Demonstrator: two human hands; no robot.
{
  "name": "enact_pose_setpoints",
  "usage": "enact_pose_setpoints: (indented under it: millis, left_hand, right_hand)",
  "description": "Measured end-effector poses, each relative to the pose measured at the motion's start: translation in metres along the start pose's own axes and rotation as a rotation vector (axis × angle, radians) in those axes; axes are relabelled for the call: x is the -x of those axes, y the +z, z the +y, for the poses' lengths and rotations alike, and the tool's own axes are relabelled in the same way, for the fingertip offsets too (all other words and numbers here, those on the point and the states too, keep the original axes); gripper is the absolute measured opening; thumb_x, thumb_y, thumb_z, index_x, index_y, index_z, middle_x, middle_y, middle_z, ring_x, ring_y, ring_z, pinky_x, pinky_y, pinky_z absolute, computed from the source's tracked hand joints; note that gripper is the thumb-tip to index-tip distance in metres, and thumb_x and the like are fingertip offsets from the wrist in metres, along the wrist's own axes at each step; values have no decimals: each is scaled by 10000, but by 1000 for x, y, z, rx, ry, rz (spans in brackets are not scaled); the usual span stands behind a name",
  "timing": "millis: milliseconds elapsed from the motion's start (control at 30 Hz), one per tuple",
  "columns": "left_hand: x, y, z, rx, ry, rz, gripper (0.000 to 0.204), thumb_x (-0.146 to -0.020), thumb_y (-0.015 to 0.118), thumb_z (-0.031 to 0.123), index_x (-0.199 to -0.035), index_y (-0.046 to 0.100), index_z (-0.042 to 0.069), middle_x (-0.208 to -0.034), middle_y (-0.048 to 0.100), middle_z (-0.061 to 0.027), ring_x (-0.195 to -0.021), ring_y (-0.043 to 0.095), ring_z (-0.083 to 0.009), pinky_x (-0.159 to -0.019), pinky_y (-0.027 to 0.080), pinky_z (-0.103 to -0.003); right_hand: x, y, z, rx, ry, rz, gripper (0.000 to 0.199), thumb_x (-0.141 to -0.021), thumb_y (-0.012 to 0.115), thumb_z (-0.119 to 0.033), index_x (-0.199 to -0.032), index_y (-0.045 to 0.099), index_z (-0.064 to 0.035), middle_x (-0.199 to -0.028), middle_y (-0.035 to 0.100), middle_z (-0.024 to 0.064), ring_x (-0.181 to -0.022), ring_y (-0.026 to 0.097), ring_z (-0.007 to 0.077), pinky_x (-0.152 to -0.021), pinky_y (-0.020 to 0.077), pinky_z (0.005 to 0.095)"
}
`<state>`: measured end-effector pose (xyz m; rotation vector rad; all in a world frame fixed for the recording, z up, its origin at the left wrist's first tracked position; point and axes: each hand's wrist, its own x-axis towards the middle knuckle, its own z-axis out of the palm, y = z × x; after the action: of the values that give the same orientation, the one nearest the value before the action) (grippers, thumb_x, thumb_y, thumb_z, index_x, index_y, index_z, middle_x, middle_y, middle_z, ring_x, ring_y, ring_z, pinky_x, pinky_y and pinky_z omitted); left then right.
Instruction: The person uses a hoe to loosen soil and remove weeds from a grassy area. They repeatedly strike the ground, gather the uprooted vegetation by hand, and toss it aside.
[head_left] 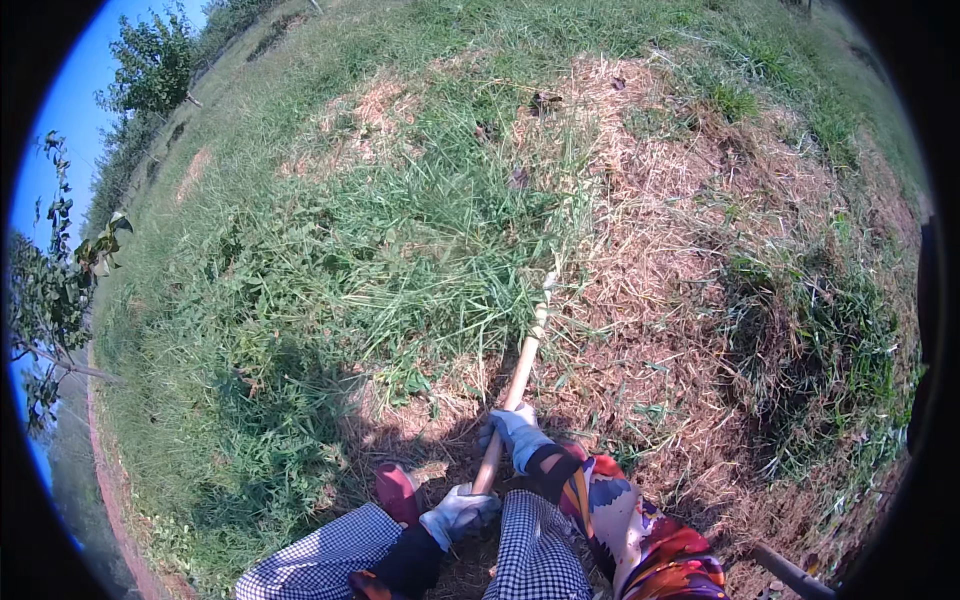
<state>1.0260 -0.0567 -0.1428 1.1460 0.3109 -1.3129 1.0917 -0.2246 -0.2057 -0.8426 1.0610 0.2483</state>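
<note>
A long wooden handle (523,368) runs from between my knees up and away into the grass. Its far end narrows to a whitish, worn part, and whatever head it carries is hidden among the blades. My left hand (461,514), in a pale work glove, is wrapped round the near end. Farther up the shaft, my right hand (515,432) grips it in a matching glove. Tall green grass (470,270) stands and leans around the far end. Dry, cut straw (660,270) covers the ground just right of it.
A heap of cut grass (815,340) lies at the right. Near my lower right is a dark pole (790,572). A red shoe (397,492) shows beside my checked trousers (325,558). Leafy trees (150,65) and a reddish path edge (108,480) line the left.
</note>
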Motion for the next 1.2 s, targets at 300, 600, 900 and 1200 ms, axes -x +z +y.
enact_pose_setpoints:
  millis: [300,600,900,1200]
  left_hand:
    - [46,16,-15,111,-49,268,101,-811,547,86,-906,569,61,-694,536,9,-592,538,-112,-523,426,-231]
    - [-46,-8,35,476,-84,-372,274,-876,345,279,-879,469,34,-679,489,-32,-504,463,-131,-442,404,-254]
    - [39,1,-50,8,-124,143,245,-756,635,195,-923,531,51,-569,495,23,-419,440,-97,-399,367,-219]
    - [52,17,-52,-7,-112,423,240,-742,640,157,-919,546,25,-745,580,-37,-594,547,-116,-532,445,-239]
  right_hand:
    - [32,16,45,-51,-199,-100,146,-740,579,4,-766,442,-38,-554,518,67,-407,524,203,-360,447,323]
    - [16,10,-50,4,-84,-141,126,-744,570,-32,-796,455,-42,-569,520,61,-422,521,192,-387,475,328]
    - [65,0,17,-4,91,-130,136,-768,572,-46,-780,438,-26,-550,524,95,-432,535,233,-392,488,382]
    - [44,3,79,-5,72,-125,67,-766,556,-44,-749,491,-41,-572,547,68,-441,539,194,-408,477,322]
